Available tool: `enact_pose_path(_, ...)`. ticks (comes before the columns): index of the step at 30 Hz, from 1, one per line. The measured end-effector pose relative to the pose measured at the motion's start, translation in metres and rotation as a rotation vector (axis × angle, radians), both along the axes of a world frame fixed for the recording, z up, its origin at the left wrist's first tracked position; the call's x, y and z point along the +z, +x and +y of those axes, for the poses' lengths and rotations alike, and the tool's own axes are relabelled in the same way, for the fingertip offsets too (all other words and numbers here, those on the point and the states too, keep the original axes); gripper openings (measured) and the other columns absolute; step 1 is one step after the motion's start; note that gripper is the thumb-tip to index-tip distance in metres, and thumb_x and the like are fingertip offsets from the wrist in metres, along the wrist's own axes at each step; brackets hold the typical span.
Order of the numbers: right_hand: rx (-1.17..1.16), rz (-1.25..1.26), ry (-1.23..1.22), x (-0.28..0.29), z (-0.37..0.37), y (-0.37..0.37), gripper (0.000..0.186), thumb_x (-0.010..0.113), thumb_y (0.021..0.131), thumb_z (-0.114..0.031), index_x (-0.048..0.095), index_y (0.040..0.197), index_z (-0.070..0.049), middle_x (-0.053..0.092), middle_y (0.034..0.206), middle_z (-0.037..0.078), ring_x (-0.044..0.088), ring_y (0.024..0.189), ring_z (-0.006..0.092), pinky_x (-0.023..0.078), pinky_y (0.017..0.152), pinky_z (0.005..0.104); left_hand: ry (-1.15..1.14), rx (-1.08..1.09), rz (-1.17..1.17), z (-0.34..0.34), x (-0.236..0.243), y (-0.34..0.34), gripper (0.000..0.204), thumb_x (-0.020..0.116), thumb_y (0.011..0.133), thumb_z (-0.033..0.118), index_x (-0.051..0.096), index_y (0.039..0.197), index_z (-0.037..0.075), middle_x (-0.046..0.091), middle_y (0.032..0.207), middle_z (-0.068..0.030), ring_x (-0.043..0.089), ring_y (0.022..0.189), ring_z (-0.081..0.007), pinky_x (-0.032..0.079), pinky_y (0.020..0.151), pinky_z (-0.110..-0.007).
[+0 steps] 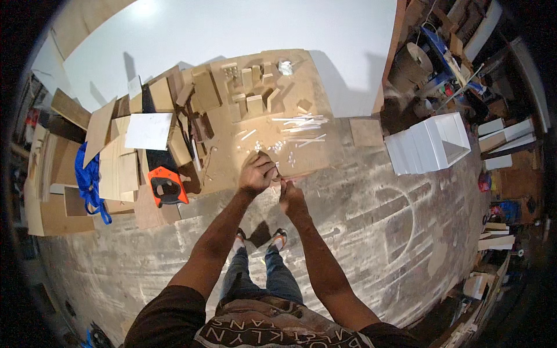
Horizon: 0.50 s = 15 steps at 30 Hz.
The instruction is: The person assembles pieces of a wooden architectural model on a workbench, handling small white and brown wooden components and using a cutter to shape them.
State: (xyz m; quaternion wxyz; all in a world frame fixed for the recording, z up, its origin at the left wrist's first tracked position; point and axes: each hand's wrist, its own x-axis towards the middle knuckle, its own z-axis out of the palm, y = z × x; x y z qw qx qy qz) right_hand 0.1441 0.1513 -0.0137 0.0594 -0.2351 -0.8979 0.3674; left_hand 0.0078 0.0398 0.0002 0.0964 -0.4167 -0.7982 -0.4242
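Above the near edge of a brown board (229,167), my left hand (257,173) and my right hand (292,198) are close together. Both have their fingers pinched. Something small and thin seems to be between the fingertips, too small to name. Just beyond my left hand lie small white cut pieces (258,146) on the board. Farther right is a loose bundle of thin white sticks (301,122). Small wooden blocks (255,104) stand toward the far side, beside a crumpled clear-and-white item (285,68).
At left, a handsaw with an orange handle (167,187) lies among wooden offcuts and a white sheet (148,131). A blue strap (89,180) hangs there. A white box (427,145) stands right. A large white panel (261,29) is behind. Cluttered shelves line the right.
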Motion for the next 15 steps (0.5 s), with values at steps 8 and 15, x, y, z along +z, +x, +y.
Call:
enact_pose_path(8,0.042,-0.206,0.025,-0.018,0.003,-0.002,0.048,0.039,0.109,-0.042,0.056,0.11,0.003,0.066,0.077,0.035,0.067,0.079,0.0547,0.054,0.069,0.0618,-0.077,0.039,0.066,0.001,-0.015,0.002,0.009,0.069,0.079,0.01,0.071,0.086,0.005,0.069,0.1,-0.0066,0.063,0.096,-0.0292,0.053,0.087,-0.041)
enact_pose_path(15,0.149,-0.218,0.12,-0.003,-0.001,-0.007,0.03,0.044,0.107,-0.026,0.057,0.103,0.001,0.063,0.091,0.027,0.066,0.079,0.0494,0.054,0.068,0.0574,-0.048,0.046,0.078,-0.005,-0.011,0.002,0.018,0.074,0.072,0.009,0.071,0.089,0.007,0.067,0.096,-0.0034,0.062,0.093,-0.0272,0.052,0.087,-0.042)
